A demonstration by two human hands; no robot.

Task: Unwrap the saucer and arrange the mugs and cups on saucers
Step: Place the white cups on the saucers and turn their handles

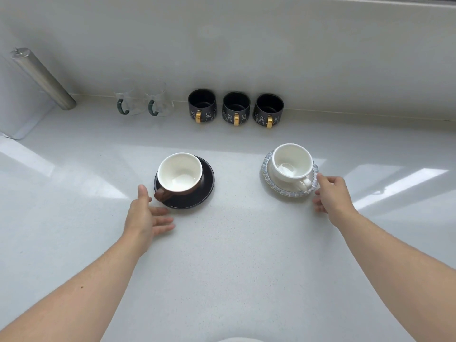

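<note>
A brown cup (pixel 179 174) with a white inside stands on a black saucer (pixel 199 193) at centre left, its handle pointing toward me. My left hand (pixel 148 215) hovers just left of that saucer, fingers spread, holding nothing. At centre right a white cup (pixel 291 164) sits on a blue-rimmed scalloped saucer (pixel 291 192). My right hand (pixel 332 193) is at that saucer's right edge, fingers loosely apart, empty; one fingertip is close to the rim, contact unclear.
Along the back wall stand three black mugs with gold handles (pixel 235 108) and two clear glass mugs with green handles (pixel 143 101). A metal cylinder (pixel 42 77) leans at far left beside a clear container (pixel 19 104). The white counter (pixel 234 255) stretches toward me.
</note>
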